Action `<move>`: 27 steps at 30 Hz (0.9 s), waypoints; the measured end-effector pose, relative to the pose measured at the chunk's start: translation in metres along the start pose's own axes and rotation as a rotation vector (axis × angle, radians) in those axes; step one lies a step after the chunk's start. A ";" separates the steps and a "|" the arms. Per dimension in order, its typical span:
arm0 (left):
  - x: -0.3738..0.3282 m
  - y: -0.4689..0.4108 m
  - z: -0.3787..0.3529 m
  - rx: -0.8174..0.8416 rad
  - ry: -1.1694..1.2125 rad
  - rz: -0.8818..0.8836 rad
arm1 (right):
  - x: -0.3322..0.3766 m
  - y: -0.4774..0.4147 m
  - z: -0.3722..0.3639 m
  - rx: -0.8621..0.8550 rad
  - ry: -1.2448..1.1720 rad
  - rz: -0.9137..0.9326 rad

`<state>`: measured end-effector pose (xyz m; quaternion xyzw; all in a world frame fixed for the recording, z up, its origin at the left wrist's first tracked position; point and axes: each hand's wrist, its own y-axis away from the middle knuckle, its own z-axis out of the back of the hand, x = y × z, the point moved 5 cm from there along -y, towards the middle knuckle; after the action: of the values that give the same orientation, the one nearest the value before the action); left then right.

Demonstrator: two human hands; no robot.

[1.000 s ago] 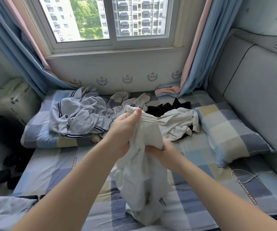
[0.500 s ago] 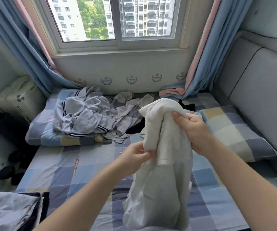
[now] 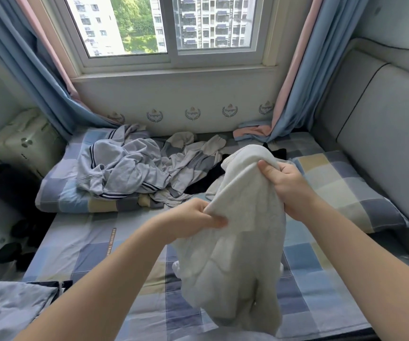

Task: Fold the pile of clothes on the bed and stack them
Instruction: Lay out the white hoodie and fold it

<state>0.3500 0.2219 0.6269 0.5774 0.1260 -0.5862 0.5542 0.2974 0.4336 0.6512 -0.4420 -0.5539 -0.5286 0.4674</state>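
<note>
A white garment (image 3: 240, 244) hangs in the air above the checked bed (image 3: 95, 244). My right hand (image 3: 287, 185) grips its bunched top edge, thumb on the near side. Lower and to the left, my left hand (image 3: 193, 220) pinches a fold at the garment's left edge. Behind them the pile of clothes (image 3: 134, 168) lies crumpled at the far end of the bed: a grey top with dark stripes, a grey-checked piece and a black item (image 3: 213, 178). Folded grey and dark clothes (image 3: 14, 308) are stacked at the near left corner.
Two checked pillows lie on the bed, one (image 3: 346, 190) at the right by the grey padded headboard (image 3: 382, 134), the other (image 3: 63, 193) under the pile. Blue and pink curtains (image 3: 294, 84) frame the window. A pale bag (image 3: 24, 141) and dark items (image 3: 9, 252) sit left of the bed.
My hands swapped heights: the right rose to the garment's top, the left dropped to its left edge. The garment now hangs longer. Since half a second ago it has barely moved.
</note>
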 end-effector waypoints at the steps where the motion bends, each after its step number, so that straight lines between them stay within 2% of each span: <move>1: 0.000 -0.002 0.004 -0.067 0.043 -0.035 | -0.003 -0.004 0.003 -0.025 0.009 -0.005; 5: -0.018 0.005 0.014 -0.238 0.417 -0.133 | -0.014 -0.009 0.001 -0.060 0.100 0.010; 8: -0.039 0.010 0.033 -0.372 0.619 -0.189 | -0.017 0.003 -0.013 -0.047 0.315 0.183; 10: -0.047 0.011 0.041 -0.389 0.733 -0.197 | -0.023 0.019 -0.029 0.069 0.391 0.267; 13: -0.056 0.010 0.038 -0.304 0.897 -0.193 | -0.056 0.038 -0.068 0.338 0.318 0.098; 14: -0.058 0.008 0.038 -0.292 0.930 -0.185 | -0.068 0.039 -0.078 0.363 0.311 0.048; 18: -0.062 0.008 0.060 -0.307 0.997 -0.238 | -0.076 0.018 -0.079 0.255 0.315 0.047; 20: -0.056 0.008 0.074 -0.300 0.936 -0.269 | -0.065 0.012 -0.071 0.212 0.238 0.038; 23: -0.023 0.002 0.069 -0.322 0.617 -0.221 | -0.051 0.013 -0.061 0.149 0.061 0.022; 27: 0.037 -0.012 0.014 -0.106 0.345 -0.058 | -0.046 0.008 -0.053 0.082 -0.117 -0.012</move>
<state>0.3429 0.1966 0.5953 0.6355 0.2665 -0.4869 0.5367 0.3162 0.3818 0.6072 -0.4495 -0.6040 -0.4815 0.4487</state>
